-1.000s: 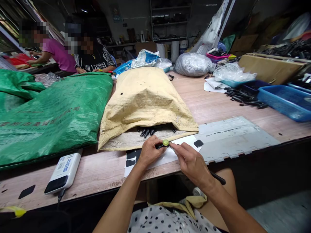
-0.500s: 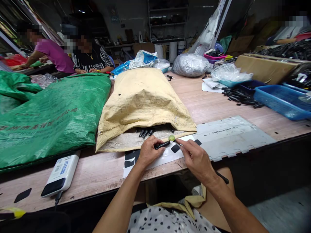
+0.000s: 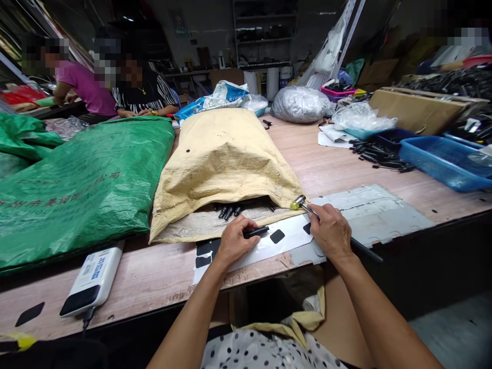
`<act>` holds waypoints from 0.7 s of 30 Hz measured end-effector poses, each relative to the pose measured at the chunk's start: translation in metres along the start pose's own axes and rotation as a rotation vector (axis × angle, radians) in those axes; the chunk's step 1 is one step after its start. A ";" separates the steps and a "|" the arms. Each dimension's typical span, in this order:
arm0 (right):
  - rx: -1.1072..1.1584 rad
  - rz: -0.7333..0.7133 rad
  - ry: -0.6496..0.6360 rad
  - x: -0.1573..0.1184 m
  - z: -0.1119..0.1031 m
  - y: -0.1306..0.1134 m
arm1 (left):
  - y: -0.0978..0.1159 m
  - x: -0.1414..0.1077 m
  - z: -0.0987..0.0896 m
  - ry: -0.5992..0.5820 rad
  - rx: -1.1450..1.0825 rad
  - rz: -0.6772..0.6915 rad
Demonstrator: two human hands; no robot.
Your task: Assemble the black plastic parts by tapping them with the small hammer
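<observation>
My left hand is closed on a short black tube-like part, which points right over the white sheet on the table edge. In my right hand is a small hammer with a metal neck and a yellow-green face. The hammer's head is raised to the right of the black part, apart from it, and its dark handle sticks out behind my wrist. Dark rounded patches lie on the sheet. Just beyond my left hand, several black tube-like parts show in the mouth of a yellow woven sack.
A green sack lies at left, with a white power bank and its cable before it. A grey plate is at right. Beyond are a blue tray, a pile of black parts and plastic bags. Two people sit at far left.
My right hand has swung the hammer up and to the right, away from the black part. My left hand still holds that part in nearly the same place.
</observation>
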State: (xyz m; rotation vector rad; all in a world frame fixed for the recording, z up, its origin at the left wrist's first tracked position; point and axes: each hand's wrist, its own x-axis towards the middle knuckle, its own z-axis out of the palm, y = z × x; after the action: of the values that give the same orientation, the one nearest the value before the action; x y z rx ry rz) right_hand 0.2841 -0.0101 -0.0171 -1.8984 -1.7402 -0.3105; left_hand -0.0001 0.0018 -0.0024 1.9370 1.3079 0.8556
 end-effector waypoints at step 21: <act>-0.056 -0.007 -0.031 -0.001 -0.004 -0.005 | 0.050 -0.037 -0.013 -0.259 -0.180 -0.052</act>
State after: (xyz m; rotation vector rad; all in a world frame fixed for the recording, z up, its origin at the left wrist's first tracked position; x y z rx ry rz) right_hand 0.2802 -0.0132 -0.0133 -1.9464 -1.7756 -0.3376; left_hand 0.0051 -0.0458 0.0397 1.7956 1.0853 0.6476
